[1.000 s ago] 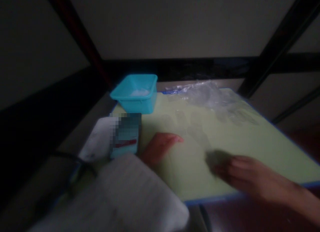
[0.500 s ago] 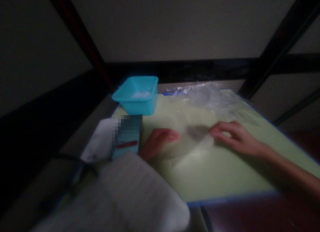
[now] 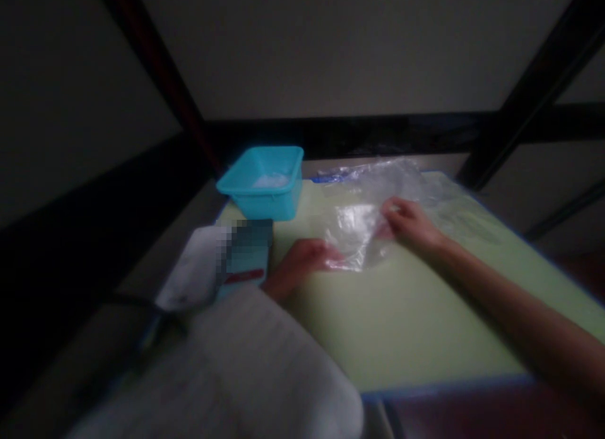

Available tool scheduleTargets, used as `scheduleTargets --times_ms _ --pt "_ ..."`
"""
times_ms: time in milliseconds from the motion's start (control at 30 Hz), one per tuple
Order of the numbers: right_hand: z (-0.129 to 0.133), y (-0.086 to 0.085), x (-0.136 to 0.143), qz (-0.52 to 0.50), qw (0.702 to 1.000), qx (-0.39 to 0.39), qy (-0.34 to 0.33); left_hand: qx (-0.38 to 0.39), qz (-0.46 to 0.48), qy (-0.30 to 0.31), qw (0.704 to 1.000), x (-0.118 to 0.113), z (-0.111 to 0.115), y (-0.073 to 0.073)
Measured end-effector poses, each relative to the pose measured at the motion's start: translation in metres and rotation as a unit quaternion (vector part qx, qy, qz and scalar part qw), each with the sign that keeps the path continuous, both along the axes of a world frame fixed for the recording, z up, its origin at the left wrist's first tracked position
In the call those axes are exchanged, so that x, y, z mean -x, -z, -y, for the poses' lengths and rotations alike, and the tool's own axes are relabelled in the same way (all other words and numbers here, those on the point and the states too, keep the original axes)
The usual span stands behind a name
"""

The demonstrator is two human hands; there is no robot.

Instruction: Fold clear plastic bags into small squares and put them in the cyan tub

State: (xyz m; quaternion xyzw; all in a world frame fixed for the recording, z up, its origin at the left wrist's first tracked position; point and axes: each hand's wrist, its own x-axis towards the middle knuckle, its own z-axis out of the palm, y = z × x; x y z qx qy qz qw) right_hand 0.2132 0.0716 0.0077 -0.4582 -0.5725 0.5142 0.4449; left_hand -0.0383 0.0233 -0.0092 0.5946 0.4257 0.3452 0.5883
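A clear plastic bag (image 3: 353, 232) is stretched between my two hands above the pale yellow tabletop (image 3: 401, 325), with light glinting off its creases. My left hand (image 3: 309, 255) pinches its lower left side, the fingers slightly smeared by motion. At its upper right edge my right hand (image 3: 405, 220) grips it between thumb and fingers. No contents can be made out through the film. Behind my right hand, more crumpled clear plastic (image 3: 378, 177) lies at the table's far side.
A turquoise basin (image 3: 269, 206) with something whitish inside stands at the back left. Nearer lies a teal, box-like item (image 3: 248, 259) with a red stripe, partly pixelated, beside a white object (image 3: 196, 262). A large pale-grey rounded form (image 3: 265, 370) fills the left foreground.
My right hand has moved up and slightly left, away from the near side of the table. The bag now shows spread and shiny between both hands; my left hand has barely shifted.
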Motion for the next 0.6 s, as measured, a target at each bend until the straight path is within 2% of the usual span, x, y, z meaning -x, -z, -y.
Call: scheduleTargets --times_ms 100,267,433,600 --pt "0.005 -0.007 -0.006 -0.008 0.999 0.028 -0.016 -0.011 0.011 -0.033 0.999 -0.003 -0.003 0.004" --pt "0.027 -0.022 -0.014 0.054 0.996 0.064 -0.013 -0.007 0.012 -0.067 0.998 -0.005 -0.006 0.006" --pt "0.04 -0.012 -0.012 0.051 0.997 0.048 -0.04 0.02 0.038 -0.058 0.997 -0.004 -0.006 0.005" --pt "0.038 -0.003 -0.011 0.075 0.995 0.047 -0.044 0.025 0.006 -0.082 0.996 -0.004 -0.008 0.003"
